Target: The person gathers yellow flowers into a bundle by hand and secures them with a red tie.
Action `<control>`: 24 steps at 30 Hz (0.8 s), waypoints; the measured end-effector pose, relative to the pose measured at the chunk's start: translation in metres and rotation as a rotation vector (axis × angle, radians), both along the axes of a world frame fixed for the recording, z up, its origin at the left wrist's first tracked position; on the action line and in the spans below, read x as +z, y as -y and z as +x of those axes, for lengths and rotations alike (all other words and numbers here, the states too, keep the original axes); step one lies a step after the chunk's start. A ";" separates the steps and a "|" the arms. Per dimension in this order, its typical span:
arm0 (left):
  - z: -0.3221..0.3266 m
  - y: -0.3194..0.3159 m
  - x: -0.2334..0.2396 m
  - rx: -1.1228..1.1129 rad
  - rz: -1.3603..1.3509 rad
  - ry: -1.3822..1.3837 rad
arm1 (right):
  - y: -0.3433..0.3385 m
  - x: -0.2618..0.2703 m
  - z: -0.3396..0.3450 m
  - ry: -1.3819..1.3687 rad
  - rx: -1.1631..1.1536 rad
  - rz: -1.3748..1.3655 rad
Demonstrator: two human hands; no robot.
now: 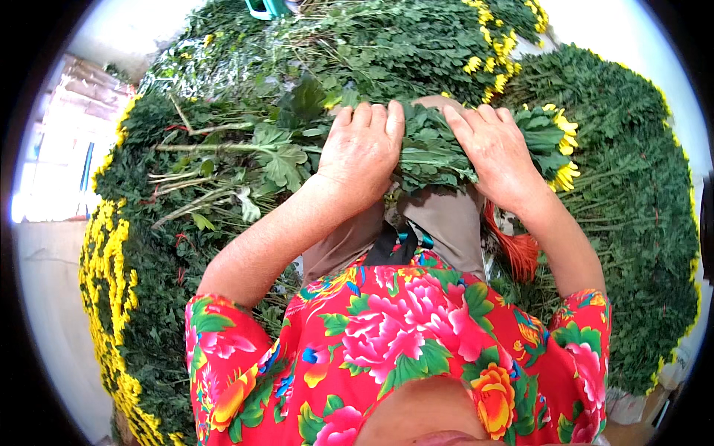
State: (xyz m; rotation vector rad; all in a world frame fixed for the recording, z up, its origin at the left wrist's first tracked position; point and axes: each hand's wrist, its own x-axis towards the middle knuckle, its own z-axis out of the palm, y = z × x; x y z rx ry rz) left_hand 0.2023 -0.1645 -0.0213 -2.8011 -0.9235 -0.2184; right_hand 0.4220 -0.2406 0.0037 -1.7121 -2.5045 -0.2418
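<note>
Across my knees lies a leafy bunch of yellow chrysanthemums, its flower heads at the right and its bare stem ends pointing left. My left hand grips the bunch around its middle, the fingers curled over the far side. Nearer the flower heads, my right hand clasps the same bunch from above. Both thumbs are largely hidden by hands and leaves. A hank of red-orange twine hangs beside my right thigh.
Stacked chrysanthemums with yellow blooms rise in a left pile and a right pile. More loose stems lie ahead of me, with part of a green plastic object at the top edge. Red ties show among the left bundles.
</note>
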 end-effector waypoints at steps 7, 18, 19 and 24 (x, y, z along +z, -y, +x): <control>0.014 -0.009 0.001 -0.058 -0.009 0.082 | -0.003 -0.010 0.021 -0.044 0.073 0.160; 0.009 -0.010 0.029 0.053 -0.138 0.062 | 0.136 -0.052 0.196 -0.601 -0.884 0.359; 0.005 -0.017 0.024 0.056 -0.147 0.100 | 0.152 -0.086 0.203 -0.384 -0.983 0.199; -0.001 -0.017 0.040 0.214 -0.277 -0.001 | 0.239 -0.221 0.194 -0.137 -1.399 -0.471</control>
